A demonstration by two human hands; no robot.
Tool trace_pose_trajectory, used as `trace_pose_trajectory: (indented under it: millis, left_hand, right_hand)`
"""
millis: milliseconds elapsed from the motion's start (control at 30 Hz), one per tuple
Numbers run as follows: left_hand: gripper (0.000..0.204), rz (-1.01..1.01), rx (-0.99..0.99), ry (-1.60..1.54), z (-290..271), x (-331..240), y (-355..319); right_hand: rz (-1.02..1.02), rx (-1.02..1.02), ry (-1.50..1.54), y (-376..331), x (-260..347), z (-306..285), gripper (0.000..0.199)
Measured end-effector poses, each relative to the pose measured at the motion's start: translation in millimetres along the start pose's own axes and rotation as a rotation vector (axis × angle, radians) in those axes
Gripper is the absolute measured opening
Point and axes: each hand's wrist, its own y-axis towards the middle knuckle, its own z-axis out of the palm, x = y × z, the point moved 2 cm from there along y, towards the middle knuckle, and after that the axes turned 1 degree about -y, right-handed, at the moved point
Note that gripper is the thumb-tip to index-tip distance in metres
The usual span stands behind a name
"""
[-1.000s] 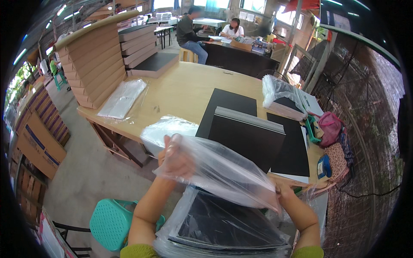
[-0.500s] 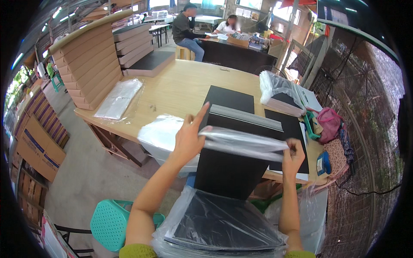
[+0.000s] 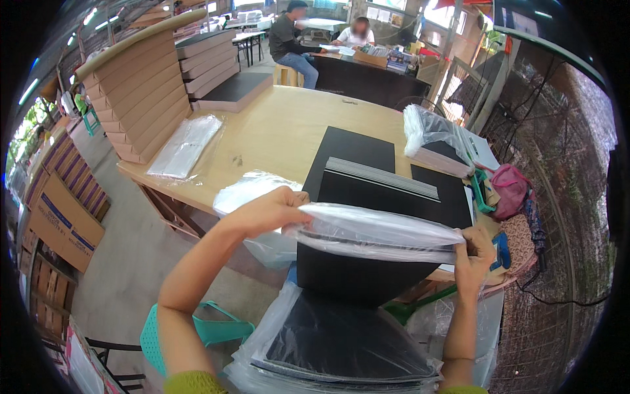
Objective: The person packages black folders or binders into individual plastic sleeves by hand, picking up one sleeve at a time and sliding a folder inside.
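A clear plastic bag (image 3: 374,222) is stretched crosswise between my two hands. My left hand (image 3: 281,209) pinches its left end and my right hand (image 3: 474,255) grips the right end. Its two layers are spread apart, with a dark gap between them. Below and behind the bag stands a large black board (image 3: 354,272); whether its edge is inside the bag I cannot tell. Just beyond lies a stack of black boards with pale edges (image 3: 380,178), fanned on the table. Close to my body rest several black boards sealed in clear plastic (image 3: 341,338).
Loose plastic bags (image 3: 259,186) hang over the table's near edge, and a flat pile of them (image 3: 186,146) lies left. Tall brown stacks (image 3: 134,98) stand at the far left. A teal stool (image 3: 154,338) is beside my left arm. A pink bag (image 3: 510,189) sits right. Two people sit beyond.
Both hands have moved nearer and wider apart, and the bag's layers have spread. My left hand has gone from a raised, extended finger to a closed pinch. The view has shifted slightly.
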Motion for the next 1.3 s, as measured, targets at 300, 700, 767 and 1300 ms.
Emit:
trace_pose_trajectory:
  millis: [300, 700, 767, 1300]
  left_hand:
    - [0.021, -0.405, 0.071, -0.576, 22.9, 40.2, -0.5]
    - [0.012, -0.688, 0.276, -1.063, 105.7, 289.9, -34.6]
    - [0.015, -0.706, 0.248, -0.987, 113.4, 323.6, -37.5]
    - [0.026, -0.530, 0.065, -0.721, 125.0, 359.0, -41.4]
  right_hand:
    - [0.862, 0.588, 0.885, -17.7, -59.7, 1.8, 0.010]
    - [1.006, 0.606, 0.989, -178.9, -111.8, 32.4, 0.027]
    - [1.073, 0.622, 0.855, -194.2, -111.6, 41.8, 0.024]
    - [0.923, 0.793, 0.641, -243.6, -161.9, 74.1, 0.014]
